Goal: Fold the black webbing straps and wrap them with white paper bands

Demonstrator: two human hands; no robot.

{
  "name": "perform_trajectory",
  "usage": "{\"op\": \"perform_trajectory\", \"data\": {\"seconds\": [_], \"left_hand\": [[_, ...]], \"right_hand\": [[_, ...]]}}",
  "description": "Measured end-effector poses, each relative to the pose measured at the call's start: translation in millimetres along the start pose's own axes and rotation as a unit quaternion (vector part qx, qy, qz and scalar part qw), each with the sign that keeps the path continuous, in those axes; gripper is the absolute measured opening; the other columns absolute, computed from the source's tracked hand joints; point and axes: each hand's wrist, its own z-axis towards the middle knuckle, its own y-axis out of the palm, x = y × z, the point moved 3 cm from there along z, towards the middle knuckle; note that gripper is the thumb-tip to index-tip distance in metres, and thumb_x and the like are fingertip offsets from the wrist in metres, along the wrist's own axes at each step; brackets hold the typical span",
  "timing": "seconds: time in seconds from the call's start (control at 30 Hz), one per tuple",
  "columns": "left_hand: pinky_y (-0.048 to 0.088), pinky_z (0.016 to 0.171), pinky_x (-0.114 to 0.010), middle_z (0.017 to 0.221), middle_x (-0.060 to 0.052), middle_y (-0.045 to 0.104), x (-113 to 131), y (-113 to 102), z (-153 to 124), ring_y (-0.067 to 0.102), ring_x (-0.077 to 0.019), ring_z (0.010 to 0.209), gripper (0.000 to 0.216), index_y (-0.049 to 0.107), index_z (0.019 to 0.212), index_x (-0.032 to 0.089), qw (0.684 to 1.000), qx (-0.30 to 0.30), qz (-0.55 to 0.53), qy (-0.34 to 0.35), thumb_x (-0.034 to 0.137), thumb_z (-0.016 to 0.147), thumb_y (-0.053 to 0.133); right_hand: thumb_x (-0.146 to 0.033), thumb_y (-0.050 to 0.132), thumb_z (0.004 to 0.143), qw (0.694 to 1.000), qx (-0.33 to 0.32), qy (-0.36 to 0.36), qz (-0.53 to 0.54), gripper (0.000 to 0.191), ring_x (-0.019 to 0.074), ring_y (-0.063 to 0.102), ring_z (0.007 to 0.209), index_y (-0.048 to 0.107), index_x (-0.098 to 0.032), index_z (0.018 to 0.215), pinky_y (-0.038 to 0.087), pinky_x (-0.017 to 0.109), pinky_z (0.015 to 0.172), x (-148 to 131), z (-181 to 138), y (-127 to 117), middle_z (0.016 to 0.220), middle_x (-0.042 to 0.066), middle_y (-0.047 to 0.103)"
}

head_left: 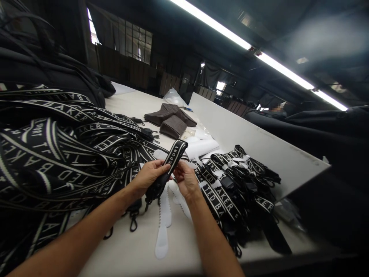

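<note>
A folded black-and-white lettered strap [176, 154] is held up over the table, its "SPORT" lettering facing me. My left hand [150, 174] is closed around its left side, thumb on top. Fingers of my right hand [186, 179] are curled against the strap's lower right edge; what lies between those fingertips is partly hidden. Black metal-look hooks [133, 222] hang near the left wrist. Below the hands lie white toothed strips with rounded ends [162, 242].
A big tangle of loose lettered straps [43, 154] covers the left. Bundled straps with white bands [227, 181] lie at right. Dark brown pouches [173, 123] and a clear plastic bag [173, 96] sit farther back. A white upright board [253, 138] edges the table's right side.
</note>
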Motion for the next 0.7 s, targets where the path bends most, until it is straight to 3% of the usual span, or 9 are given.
{"op": "perform_trajectory", "data": {"seconds": [0.17,0.27,0.33,0.4,0.53,0.6,0.7], "left_hand": [[0.051,0.048,-0.02,0.077,-0.005,0.07,2.6,-5.2,2.2,0.067,-0.0162,0.062,0.042,0.061,0.099,0.015,1.0,0.01,-0.024,-0.001,0.036,0.069,0.082],[0.051,0.049,-0.02,0.076,-0.005,0.07,3.2,-5.5,3.1,0.066,-0.0156,0.061,0.04,0.064,0.095,0.014,1.0,-0.008,-0.029,0.005,0.036,0.068,0.082],[0.051,0.048,-0.02,0.077,-0.006,0.071,3.3,-6.5,3.6,0.066,-0.0153,0.06,0.041,0.066,0.094,0.013,1.0,-0.006,-0.025,0.011,0.038,0.067,0.083],[0.05,0.048,-0.019,0.079,-0.007,0.071,3.2,-8.7,4.5,0.065,-0.0149,0.06,0.043,0.067,0.094,0.011,1.0,0.005,-0.017,0.015,0.04,0.066,0.083],[0.046,0.046,-0.018,0.075,-0.008,0.071,2.2,-16.2,7.2,0.064,-0.0149,0.057,0.046,0.069,0.093,0.01,0.999,0.039,0.012,0.018,0.045,0.066,0.081],[0.046,0.045,-0.019,0.07,-0.008,0.07,1.7,-19.6,8.5,0.063,-0.0149,0.055,0.046,0.069,0.092,0.009,0.998,0.048,0.029,0.019,0.047,0.066,0.08],[0.047,0.046,-0.02,0.072,-0.007,0.07,1.1,-21.6,9.5,0.063,-0.0152,0.055,0.047,0.069,0.092,0.01,0.998,0.042,0.047,0.019,0.047,0.066,0.08]], "right_hand": [[-0.015,0.074,0.071,0.999,-0.013,0.044,0.018,0.012,0.011,0.068,0.075,0.068,-0.014,0.082,0.054,0.015,0.06,2.1,-0.1,-1.5,0.084,0.003,0.073],[-0.018,0.078,0.067,0.999,-0.034,0.03,-0.01,0.018,0.0122,0.068,0.078,0.067,-0.015,0.081,0.055,0.018,0.064,2.1,1.6,-2.8,0.085,0.002,0.072],[-0.024,0.079,0.068,0.995,-0.053,-0.025,-0.074,0.019,0.0132,0.066,0.076,0.068,-0.016,0.082,0.055,0.021,0.066,1.1,2.0,-2.9,0.083,0.001,0.071],[-0.032,0.074,0.073,0.974,-0.061,-0.117,-0.186,0.019,0.0141,0.064,0.071,0.071,-0.017,0.084,0.054,0.024,0.065,-0.5,1.0,-2.4,0.08,0.002,0.07],[-0.039,0.062,0.084,0.881,-0.011,-0.284,-0.377,0.024,0.0169,0.061,0.073,0.073,-0.018,0.093,0.052,0.028,0.071,-2.8,-6.5,-0.1,0.083,0.004,0.069],[-0.037,0.061,0.085,0.864,0.008,-0.31,-0.398,0.027,0.0169,0.061,0.072,0.071,-0.019,0.102,0.052,0.028,0.072,-3.6,-10.5,1.4,0.084,0.004,0.069],[-0.034,0.062,0.084,0.865,-0.016,-0.306,-0.398,0.026,0.0148,0.059,0.064,0.067,-0.019,0.104,0.051,0.026,0.064,-4.7,-13.1,4.1,0.081,0.002,0.067]]}}
